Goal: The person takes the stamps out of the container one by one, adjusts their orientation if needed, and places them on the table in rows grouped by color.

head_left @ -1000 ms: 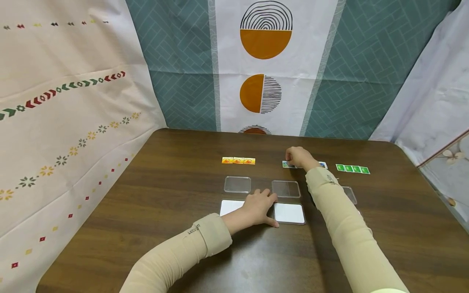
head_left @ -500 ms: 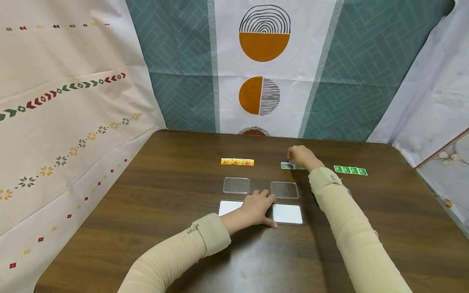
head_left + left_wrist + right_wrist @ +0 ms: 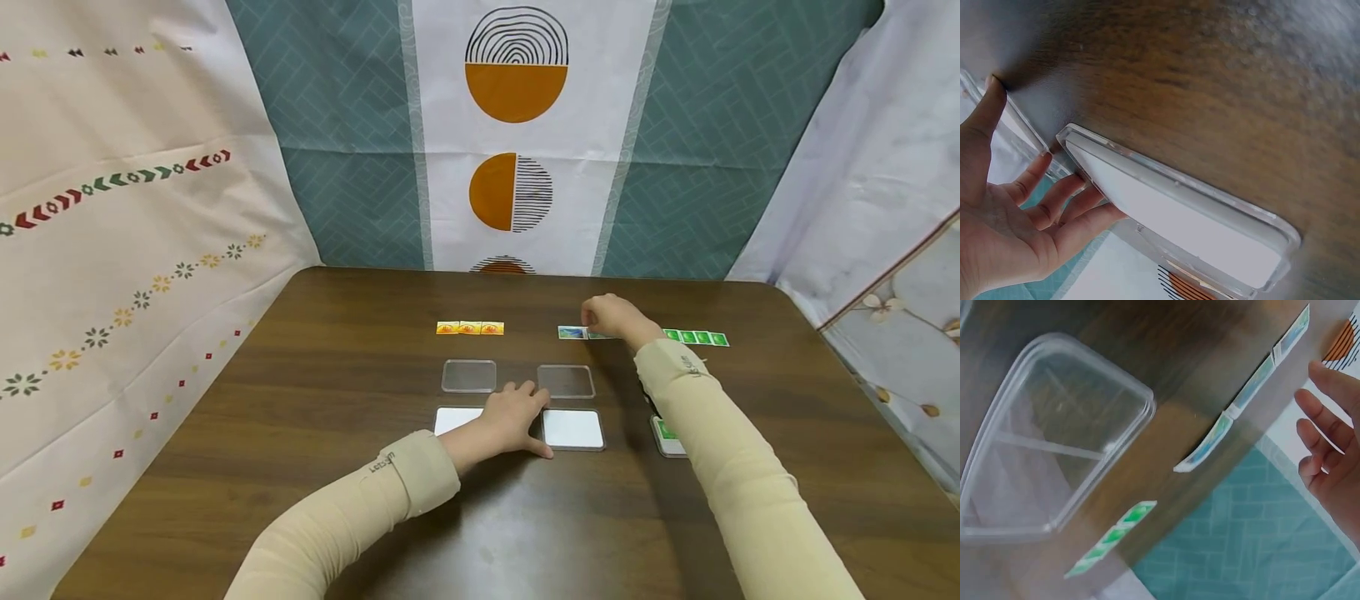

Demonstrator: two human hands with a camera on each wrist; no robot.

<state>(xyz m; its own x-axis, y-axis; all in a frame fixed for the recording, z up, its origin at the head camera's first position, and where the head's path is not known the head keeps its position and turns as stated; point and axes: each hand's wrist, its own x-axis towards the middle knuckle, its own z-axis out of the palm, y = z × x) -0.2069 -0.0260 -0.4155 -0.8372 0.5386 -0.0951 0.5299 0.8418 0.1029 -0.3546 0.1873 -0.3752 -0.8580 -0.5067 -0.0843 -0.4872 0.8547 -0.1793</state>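
My left hand [image 3: 512, 417] rests on the table with its fingers spread, between two clear plastic cases holding white inserts, the left case [image 3: 456, 419] and the right case [image 3: 573, 429]. In the left wrist view its thumb and index fingertip are at the edge of one case, while the other fingers lie along the white-filled case [image 3: 1179, 209] beside it. My right hand [image 3: 617, 318] hovers with loosely bent fingers over a row of blue-green picture cards [image 3: 572, 332]. The right wrist view shows three such cards [image 3: 1254, 387] lying below, and nothing between the fingers [image 3: 1319, 412].
Orange cards [image 3: 470, 328] lie in a row at the back; several green cards [image 3: 696, 337] lie at back right. Two clear plastic lids [image 3: 469, 376] sit before the card rows. Another case with a green card [image 3: 666, 435] is partly hidden by my right sleeve [image 3: 720, 442].
My right hand has lifted off the leftmost blue-green card and shifted right along the row. The left hand keeps its place. The head view has turned slightly right.
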